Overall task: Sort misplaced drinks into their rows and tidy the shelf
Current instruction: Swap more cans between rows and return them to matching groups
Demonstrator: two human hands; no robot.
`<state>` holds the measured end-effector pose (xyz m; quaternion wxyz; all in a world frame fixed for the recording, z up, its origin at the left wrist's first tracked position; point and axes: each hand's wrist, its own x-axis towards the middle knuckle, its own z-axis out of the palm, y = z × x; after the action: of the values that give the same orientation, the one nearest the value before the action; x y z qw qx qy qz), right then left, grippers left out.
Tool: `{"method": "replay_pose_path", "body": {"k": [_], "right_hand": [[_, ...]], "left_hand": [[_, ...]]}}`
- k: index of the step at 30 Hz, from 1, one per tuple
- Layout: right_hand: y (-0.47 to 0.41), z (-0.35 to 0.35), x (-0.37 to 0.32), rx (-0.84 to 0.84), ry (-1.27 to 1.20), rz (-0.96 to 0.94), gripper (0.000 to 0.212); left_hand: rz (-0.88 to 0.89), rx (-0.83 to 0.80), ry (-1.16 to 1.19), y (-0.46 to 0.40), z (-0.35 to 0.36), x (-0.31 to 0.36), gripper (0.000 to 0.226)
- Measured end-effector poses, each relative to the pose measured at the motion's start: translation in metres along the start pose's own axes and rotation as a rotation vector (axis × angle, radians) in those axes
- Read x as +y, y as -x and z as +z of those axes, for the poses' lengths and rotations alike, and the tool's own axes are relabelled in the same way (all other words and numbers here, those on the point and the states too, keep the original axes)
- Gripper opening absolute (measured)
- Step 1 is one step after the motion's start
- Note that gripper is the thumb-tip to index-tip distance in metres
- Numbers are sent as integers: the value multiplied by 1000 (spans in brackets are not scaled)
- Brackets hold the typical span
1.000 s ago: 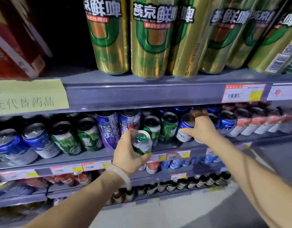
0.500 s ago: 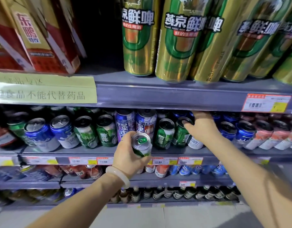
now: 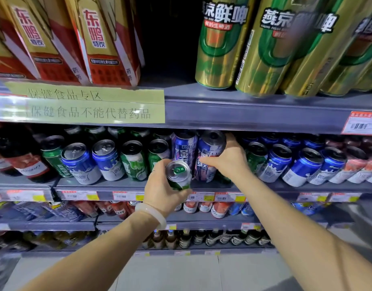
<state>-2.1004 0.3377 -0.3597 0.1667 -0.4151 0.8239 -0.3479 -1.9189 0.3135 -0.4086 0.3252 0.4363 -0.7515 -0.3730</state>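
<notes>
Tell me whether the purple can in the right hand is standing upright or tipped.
Tipped. The purple can, gripped by the right hand, leans with its top toward the camera, unlike the upright purple can beside it.

Single head-worn wide-angle view, facing a store shelf head-on and close.

Camera is looking forward and slightly down from above the forearms, which are entering from the bottom edge; the middle shelf [image 3: 202, 186] is sitting at centre, the upper shelf [image 3: 244, 114] is bulging near the lens, lower tiers and floor are receding below. Edges are bowing from lens distortion. No second view overlapping.
</notes>
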Motion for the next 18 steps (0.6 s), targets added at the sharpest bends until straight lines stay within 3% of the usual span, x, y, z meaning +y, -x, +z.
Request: {"method": "replay_pose_path", "body": {"k": [3,8,14,18], "right_hand": [[24,-8,3,71,-110,-98,65],[58,-46,15,46,-311,-148,62],[78,-71,56,50,-264,-62,71],[85,-74,77,4,-279,-26,71]], "left_hand": [[1,-8,-2,3,0,-2,72],[22,-23,-26,-4,10,7,77],[59,65,28,-15,50,33,75],[-5,93,-25,-22,75,41,71]]}}
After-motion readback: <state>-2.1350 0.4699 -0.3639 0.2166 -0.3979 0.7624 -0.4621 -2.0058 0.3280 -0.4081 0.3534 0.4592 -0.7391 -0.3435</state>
